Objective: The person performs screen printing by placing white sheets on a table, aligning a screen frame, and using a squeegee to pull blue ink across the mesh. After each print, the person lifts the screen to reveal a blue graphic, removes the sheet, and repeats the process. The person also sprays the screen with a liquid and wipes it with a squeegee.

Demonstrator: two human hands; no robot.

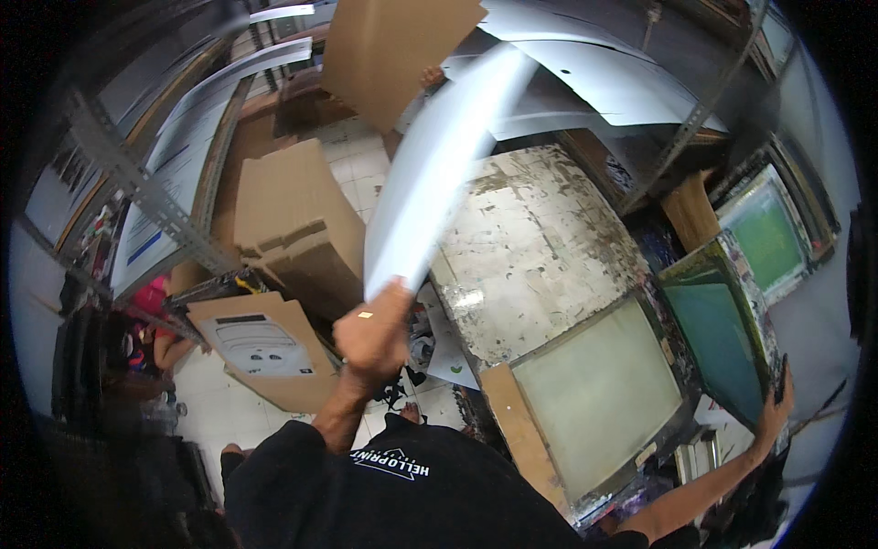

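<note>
My left hand (pixel 373 337) is closed on the near end of a white sheet (pixel 434 178), which stands up from my fist and is smeared by motion. A ring shows on one of its fingers. Over at the right, my right hand (pixel 776 410) grips the outer edge of a stained screen frame (pixel 718 339) with a teal mesh, which leans at a tilt. Between my arms is a worn table (pixel 540 247) with a patchy, stained top. A second framed screen with a pale mesh (pixel 599 398) lies flat at its near end.
Brown cardboard boxes (pixel 297 206) stand left of the table. Metal racks hold white sheets (pixel 594 78) at the back and at left (pixel 178 156). Another person's hand (pixel 433 77) is at a raised cardboard sheet (pixel 393 50). A person in pink (pixel 157 306) is low at left. A green screen (pixel 766 233) leans at right.
</note>
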